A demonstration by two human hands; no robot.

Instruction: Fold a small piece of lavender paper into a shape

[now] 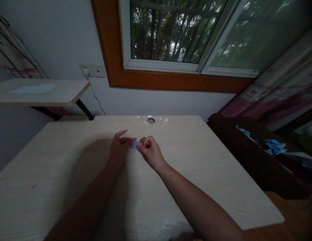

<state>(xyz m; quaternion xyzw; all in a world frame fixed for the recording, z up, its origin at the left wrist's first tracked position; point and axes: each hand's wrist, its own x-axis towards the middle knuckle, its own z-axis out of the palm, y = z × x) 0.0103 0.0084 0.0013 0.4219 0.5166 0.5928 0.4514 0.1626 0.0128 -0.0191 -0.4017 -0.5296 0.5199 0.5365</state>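
Observation:
A small purple piece, flat like paper [135, 144], is held between my two hands over the pale wooden desk [186, 187]. My left hand [118, 147] pinches its left edge between thumb and a finger, while the index finger sticks out above. On the other side, my right hand [151, 150] pinches the right edge, its remaining fingers curled. Parts of the piece are covered by my fingertips, so its full outline and any folds cannot be made out.
A round cable hole [151, 121] sits near the desk's back edge. At the left stands a raised shelf [70, 87] on black legs, bearing a white sheet [34, 88]. Beyond are a wall socket [91, 70] with a cable and a window. Dark furniture [251, 144] stands right.

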